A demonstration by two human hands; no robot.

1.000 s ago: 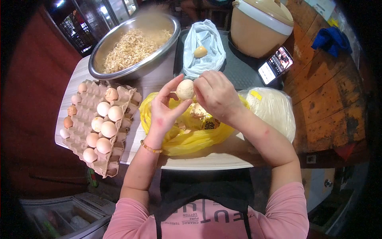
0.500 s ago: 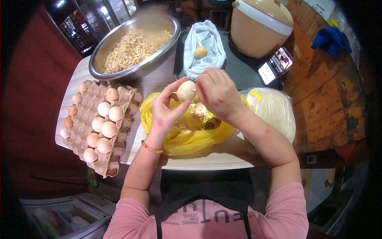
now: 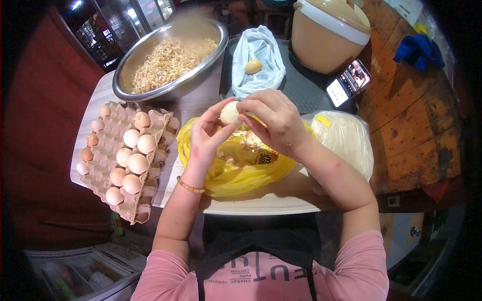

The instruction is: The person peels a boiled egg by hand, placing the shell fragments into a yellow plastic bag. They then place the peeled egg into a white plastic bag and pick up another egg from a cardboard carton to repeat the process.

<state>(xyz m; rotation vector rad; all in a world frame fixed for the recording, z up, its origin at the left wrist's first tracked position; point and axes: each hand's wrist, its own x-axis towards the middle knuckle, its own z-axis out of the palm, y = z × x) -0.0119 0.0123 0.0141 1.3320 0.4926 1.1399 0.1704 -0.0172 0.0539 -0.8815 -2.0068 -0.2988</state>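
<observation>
A pale egg (image 3: pixel 230 114) with a cracked, partly peeled shell is held up over an open yellow plastic bag (image 3: pixel 221 185). My left hand (image 3: pixel 204 134) grips the egg between thumb and fingers from the left. From the right, my right hand (image 3: pixel 277 123) has its thumb and fingertips pressed on the egg; whether a shell bit is pinched there is hidden. Broken eggshell pieces (image 3: pixel 251 140) lie inside the yellow bag below. Beyond my hands, one brownish peeled egg (image 3: pixel 253 66) rests in a light blue plastic bag (image 3: pixel 266 45).
At left stands a carton tray (image 3: pixel 103 150) with several eggs, some cracked. Behind it is a metal bowl (image 3: pixel 120 83) of bean sprouts. A grey tray (image 3: pixel 311 90) bears the blue bag, a tan lidded container (image 3: pixel 321 40) and a phone (image 3: pixel 348 84). A plastic-wrapped bundle (image 3: pixel 346 145) sits right.
My right hand has turned and opened out slightly, its fingertips now over the egg's right side. The egg has shifted a little left and shows a smoother face.
</observation>
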